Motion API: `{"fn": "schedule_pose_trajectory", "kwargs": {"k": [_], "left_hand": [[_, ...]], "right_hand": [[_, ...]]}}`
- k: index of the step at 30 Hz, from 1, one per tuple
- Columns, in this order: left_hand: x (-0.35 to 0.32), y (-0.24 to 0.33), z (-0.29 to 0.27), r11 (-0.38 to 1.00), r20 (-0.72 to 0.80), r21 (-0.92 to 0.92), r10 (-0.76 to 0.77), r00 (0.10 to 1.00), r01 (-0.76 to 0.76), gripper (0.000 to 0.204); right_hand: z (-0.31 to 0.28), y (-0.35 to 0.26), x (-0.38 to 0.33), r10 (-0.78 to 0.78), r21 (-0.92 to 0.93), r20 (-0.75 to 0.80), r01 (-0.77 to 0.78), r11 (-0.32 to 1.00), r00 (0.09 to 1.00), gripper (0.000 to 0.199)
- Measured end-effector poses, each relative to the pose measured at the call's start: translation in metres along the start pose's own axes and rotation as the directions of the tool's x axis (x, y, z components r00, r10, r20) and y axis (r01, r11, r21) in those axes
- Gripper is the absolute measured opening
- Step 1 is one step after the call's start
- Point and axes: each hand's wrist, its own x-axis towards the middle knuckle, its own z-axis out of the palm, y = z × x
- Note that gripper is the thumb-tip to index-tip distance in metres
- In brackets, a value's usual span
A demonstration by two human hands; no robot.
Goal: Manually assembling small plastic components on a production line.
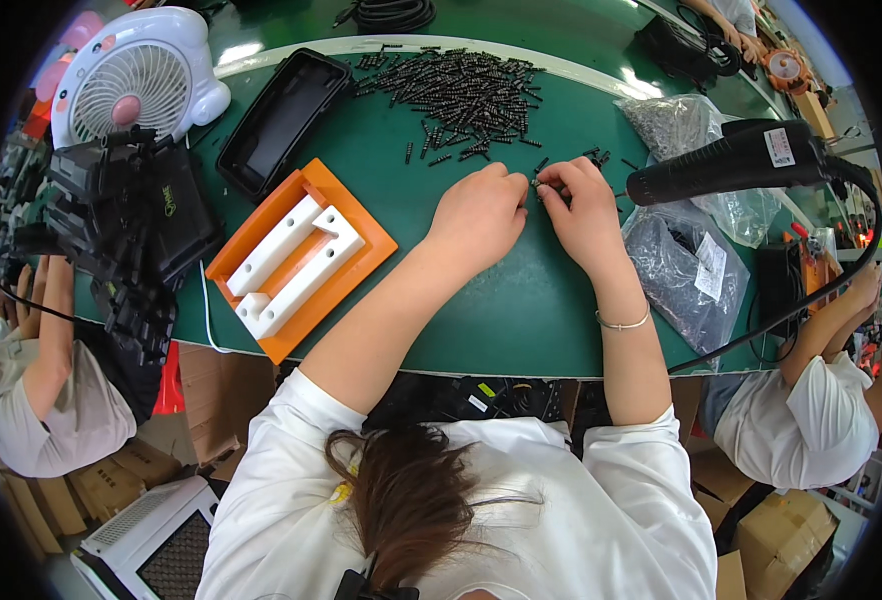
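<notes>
My left hand is closed above the green table, its fingers curled inward. What it holds, if anything, is hidden from this view. Close beside it, my right hand pinches a small black ribbed pin between thumb and fingertips. Beyond both hands lies a large loose pile of small black ribbed pins, with a few strays at its near edge. A smaller cluster of the same pins lies just past my right fingers.
Left stand an orange fixture with white blocks, a black tray, stacked black housings and a white fan. Right are plastic bags of parts and a black corded hand tool. Co-workers sit on both sides.
</notes>
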Motion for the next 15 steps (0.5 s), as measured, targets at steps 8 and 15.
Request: {"fn": "schedule_pose_trajectory", "kwargs": {"k": [8,15], "left_hand": [[0.0025,-0.0025,-0.0010,0.996,-0.118,-0.088,-0.026,0.993,0.016,0.009],[0.0023,-0.0045,0.0002,0.996,-0.144,-0.091,-0.002,0.990,-0.011,0.007]], "right_hand": [[-0.0006,-0.0028,0.0009,0.008,0.017,-0.028,-0.007,1.000,1.000,0.007],[0.0017,-0.0071,-0.0018,-0.093,-0.108,-0.001,0.092,0.990,0.996,0.010]]}}
